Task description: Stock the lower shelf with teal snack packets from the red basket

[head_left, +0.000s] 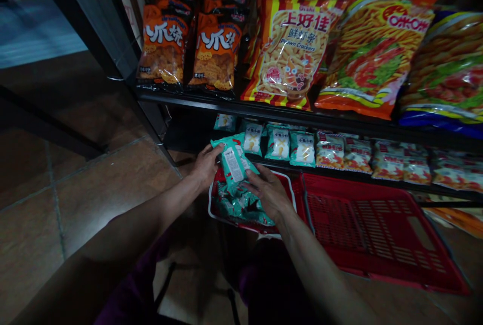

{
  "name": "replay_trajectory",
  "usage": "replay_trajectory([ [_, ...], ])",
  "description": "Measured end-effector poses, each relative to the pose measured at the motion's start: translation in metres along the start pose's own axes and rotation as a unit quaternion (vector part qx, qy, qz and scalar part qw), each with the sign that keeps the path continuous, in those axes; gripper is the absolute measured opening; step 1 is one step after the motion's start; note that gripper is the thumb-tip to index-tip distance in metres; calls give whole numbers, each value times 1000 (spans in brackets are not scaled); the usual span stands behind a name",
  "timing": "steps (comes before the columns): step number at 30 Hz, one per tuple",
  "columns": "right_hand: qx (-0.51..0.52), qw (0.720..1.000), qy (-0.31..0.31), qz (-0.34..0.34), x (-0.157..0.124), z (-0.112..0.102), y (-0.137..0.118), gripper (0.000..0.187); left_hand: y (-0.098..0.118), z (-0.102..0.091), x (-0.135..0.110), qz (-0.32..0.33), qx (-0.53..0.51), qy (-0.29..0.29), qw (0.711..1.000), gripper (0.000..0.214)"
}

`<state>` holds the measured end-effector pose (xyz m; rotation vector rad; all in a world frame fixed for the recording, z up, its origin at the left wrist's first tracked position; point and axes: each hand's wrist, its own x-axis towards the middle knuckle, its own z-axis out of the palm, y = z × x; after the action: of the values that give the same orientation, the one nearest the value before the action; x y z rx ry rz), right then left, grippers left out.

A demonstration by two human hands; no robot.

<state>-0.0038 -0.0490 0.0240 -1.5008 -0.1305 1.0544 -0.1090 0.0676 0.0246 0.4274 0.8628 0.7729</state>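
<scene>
My left hand (207, 165) grips the upper left side of a teal snack bag (233, 161), thumb on its front, which shows a white printed label. On the bag's lower right edge lie the fingers of my right hand (268, 191), touching it. The bag is tilted above a red basket with a white rim (210, 203). Inside the basket lie several more teal snack bags (241, 205), partly hidden by my right hand. Just behind, a row of teal snack bags (279, 143) stands on the lower shelf.
Red-and-white snack bags (330, 151) continue the lower row rightward. Larger bags, including prawn crackers (290, 51) and orange-black snack bags (215, 53), stand on the upper black shelf (226, 105). A large red basket (381, 229) is at right. A black shelf post (124, 78) rises at left.
</scene>
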Motion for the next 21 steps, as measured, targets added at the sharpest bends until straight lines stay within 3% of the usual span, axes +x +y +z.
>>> replay_trajectory([
  [5, 69, 995, -3, 66, 1, 2, 9, 38, 1, -2, 5, 7, -14, 13, 1000, 10],
  [14, 90, 993, 0, 74, 5, -1, 11, 39, 4, -6, 8, 25, 0, 7, 1000, 21],
  [21, 82, 995, 5, 55, 6, -4, 11, 34, 19, -12, 18, 43, 82, -85, 992, 26],
])
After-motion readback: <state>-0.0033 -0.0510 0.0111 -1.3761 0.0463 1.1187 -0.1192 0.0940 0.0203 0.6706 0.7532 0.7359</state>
